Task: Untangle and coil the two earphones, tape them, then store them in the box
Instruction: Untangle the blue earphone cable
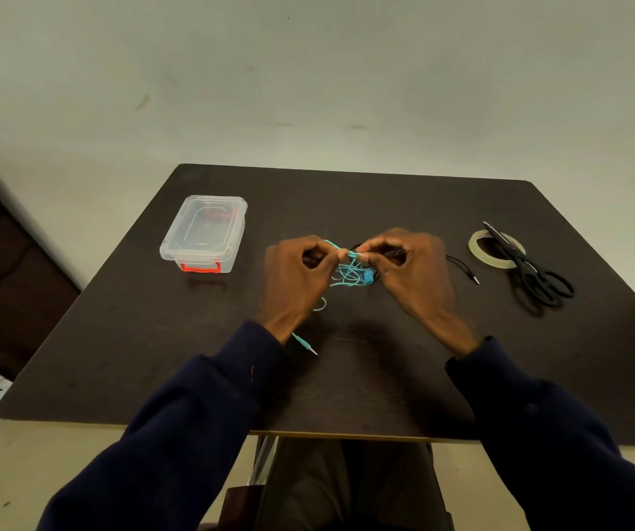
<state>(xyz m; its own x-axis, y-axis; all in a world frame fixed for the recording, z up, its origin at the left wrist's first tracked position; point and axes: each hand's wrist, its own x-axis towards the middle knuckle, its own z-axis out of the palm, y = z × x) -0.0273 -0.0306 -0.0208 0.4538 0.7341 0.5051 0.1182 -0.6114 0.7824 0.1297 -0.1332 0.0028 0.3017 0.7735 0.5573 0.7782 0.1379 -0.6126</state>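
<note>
Your left hand [300,270] and right hand [404,262] both pinch the teal earphone [348,272]; pulling apart risks tightening its knot with the black earphone [459,264].

1. A plain indoor room; whether home or office cannot be told. A bare, pale, scuffed wall [308,70] fills the background.
2. A small dark wooden table [116,339] on a metal leg [264,454] stands before it.
3. Pale floor [59,454]; dark wood panelling [9,270] at left.
</note>
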